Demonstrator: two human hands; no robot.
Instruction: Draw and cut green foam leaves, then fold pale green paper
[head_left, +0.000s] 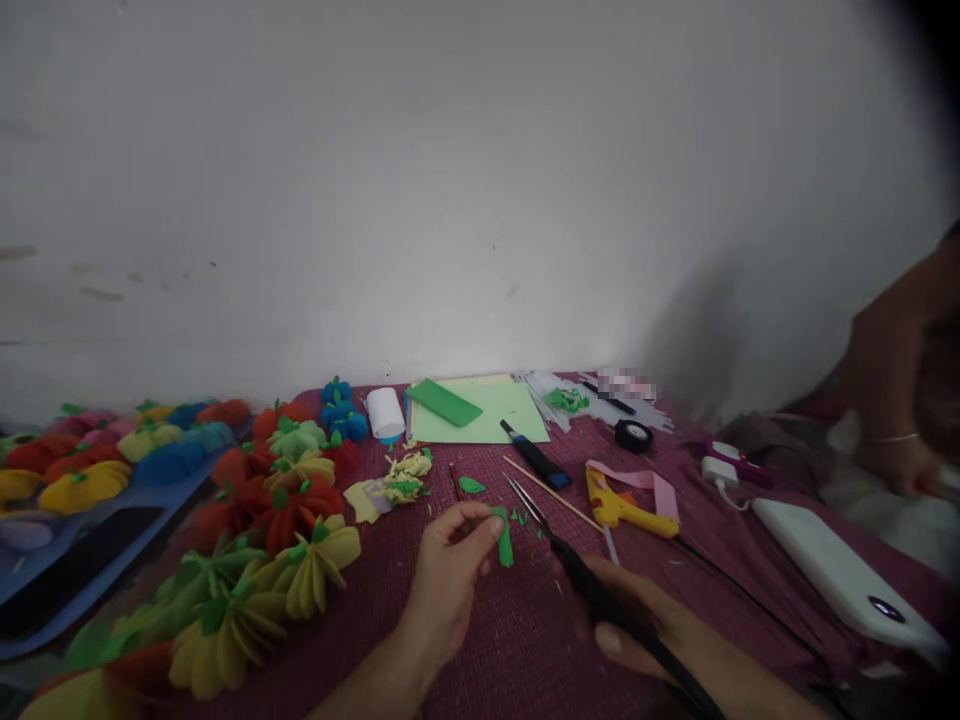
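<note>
My left hand (455,560) pinches a small strip of green paper (505,540) between thumb and fingertips. My right hand (637,625) is closed around a pair of black-handled scissors (574,565). Their metal blades point up and left, just right of the green strip and apart from it. A cut green paper leaf (472,485) lies beyond my left hand, near several tiny green scraps (520,516). To the right, a thin wooden stick (555,495) lies close to a blue and black cutter knife (536,455).
Colourful paper pumpkins (315,570) crowd the left side. Green card (444,402) rests on pale sheets (517,408) by the wall. A yellow glue gun (634,515), black tape roll (634,435) and white power bank (840,565) are right. Another person's hand (900,465) is far right.
</note>
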